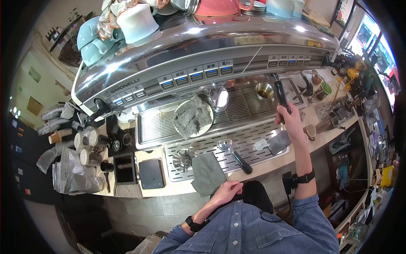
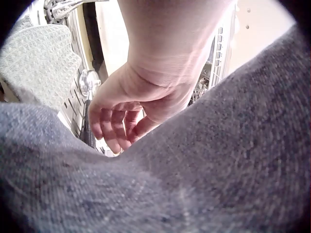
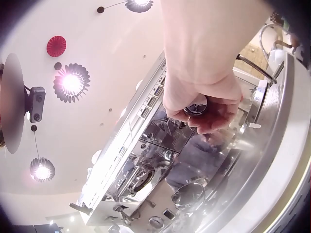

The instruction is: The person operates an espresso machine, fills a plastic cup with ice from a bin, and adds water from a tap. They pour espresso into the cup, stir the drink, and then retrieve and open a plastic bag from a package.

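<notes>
The right hand (image 1: 289, 117) grips the black handle (image 1: 280, 91) of a portafilter at the right part of the espresso machine (image 1: 203, 55). In the right wrist view, that hand (image 3: 206, 109) curls round the handle's round end (image 3: 196, 106). The left hand (image 1: 227, 192) hangs loosely curled before the shirt, by a grey cloth (image 1: 208, 172) at the counter edge; in the left wrist view this hand (image 2: 124, 114) holds nothing. A second portafilter (image 1: 240, 162) lies on the perforated tray, handle toward the person. A metal cup (image 1: 264, 91) with dark liquid stands on the drip grate, left of the gripped handle.
Another grey cloth (image 1: 193, 116) covers a round dish on the grate, beside a steel pitcher (image 1: 218, 98). A black scale (image 1: 151, 174) and knock box (image 1: 125, 168) are on the left, a brown cup (image 1: 310, 131) on the right. Cups stand atop the machine.
</notes>
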Demonstrator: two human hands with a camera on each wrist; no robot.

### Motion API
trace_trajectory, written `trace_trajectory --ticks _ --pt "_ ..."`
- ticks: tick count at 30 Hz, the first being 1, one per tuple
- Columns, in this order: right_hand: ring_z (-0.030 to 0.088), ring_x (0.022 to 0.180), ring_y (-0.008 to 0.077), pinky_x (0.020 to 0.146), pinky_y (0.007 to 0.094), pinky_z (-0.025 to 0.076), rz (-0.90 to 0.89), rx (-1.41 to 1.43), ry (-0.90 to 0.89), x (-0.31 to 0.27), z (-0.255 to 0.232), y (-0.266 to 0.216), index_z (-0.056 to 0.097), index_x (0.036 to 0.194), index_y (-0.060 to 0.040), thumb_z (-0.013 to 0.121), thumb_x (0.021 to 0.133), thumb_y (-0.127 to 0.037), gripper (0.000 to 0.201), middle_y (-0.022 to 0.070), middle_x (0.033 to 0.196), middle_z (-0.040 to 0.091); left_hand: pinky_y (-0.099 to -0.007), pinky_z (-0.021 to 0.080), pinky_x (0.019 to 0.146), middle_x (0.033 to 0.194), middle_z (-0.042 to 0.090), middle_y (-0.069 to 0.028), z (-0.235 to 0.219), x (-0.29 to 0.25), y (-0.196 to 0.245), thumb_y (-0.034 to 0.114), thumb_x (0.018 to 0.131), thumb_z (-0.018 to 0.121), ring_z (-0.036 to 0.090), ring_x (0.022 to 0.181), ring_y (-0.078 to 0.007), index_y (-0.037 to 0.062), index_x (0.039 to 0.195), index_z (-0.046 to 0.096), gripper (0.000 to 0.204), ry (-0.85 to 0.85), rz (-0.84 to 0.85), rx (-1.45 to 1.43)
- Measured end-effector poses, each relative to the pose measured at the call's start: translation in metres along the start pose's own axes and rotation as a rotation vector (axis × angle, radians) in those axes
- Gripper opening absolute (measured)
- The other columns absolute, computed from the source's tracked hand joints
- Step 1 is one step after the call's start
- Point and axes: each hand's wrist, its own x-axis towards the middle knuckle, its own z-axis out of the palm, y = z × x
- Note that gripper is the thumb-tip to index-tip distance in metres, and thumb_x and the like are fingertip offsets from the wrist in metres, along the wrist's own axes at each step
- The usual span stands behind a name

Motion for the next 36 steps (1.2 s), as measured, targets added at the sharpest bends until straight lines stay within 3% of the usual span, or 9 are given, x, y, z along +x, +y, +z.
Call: trace_trajectory --ticks 9,36 --pt "0.050 0.054 0.0109 0.055 0.0251 0.042 -0.004 -0.008 -0.007 0.001 -0.001 0.001 0.051 0.084 -0.0037 0.056 0.089 -0.018 0.016 0.0016 0.059 0.050 -0.0258 0.049 0.073 0.077 0.064 -0.0050 0.001 0.002 0.005 0.024 0.097 0.053 0.060 0.076 -0.0105 -0.0013 0.089 0.060 0.027 -0.004 -0.026 -0.018" --pt "0.050 0.054 0.0105 0.054 0.0246 0.042 -0.021 -0.007 -0.013 0.000 -0.001 0.001 0.051 0.085 -0.0039 0.055 0.089 -0.018 0.015 0.0009 0.059 0.049 -0.0275 0.050 0.072 0.075 0.065 -0.0066 0.002 0.006 -0.005 0.024 0.096 0.053 0.063 0.075 -0.0129 -0.0014 0.089 0.060 0.028 0.008 -0.007 -0.024"
